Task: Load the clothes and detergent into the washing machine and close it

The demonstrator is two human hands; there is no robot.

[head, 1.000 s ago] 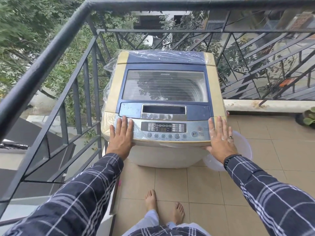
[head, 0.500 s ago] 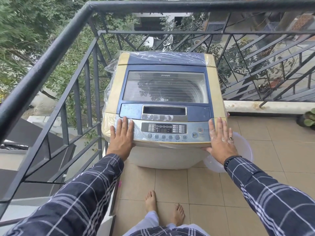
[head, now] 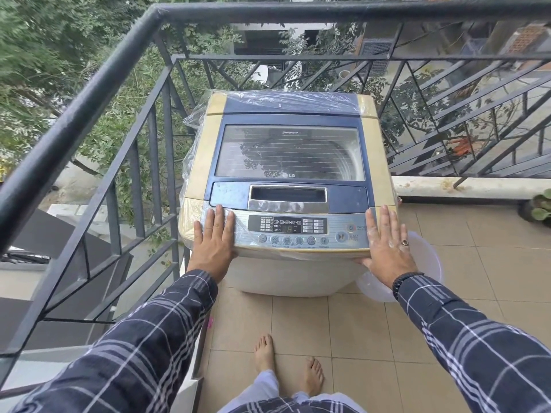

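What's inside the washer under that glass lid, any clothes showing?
The lid is shut. Through its window only the pale curved drum wall shows at the right. Glare and reflections cover the rest, so I cannot tell whether clothes are inside.

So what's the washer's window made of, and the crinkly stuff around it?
Window: probably clear glass or hard plastic. It's smooth, see-through and glossy with reflections.
Crinkly stuff: thin clear plastic film. It wrinkles, shines and bulges loosely.
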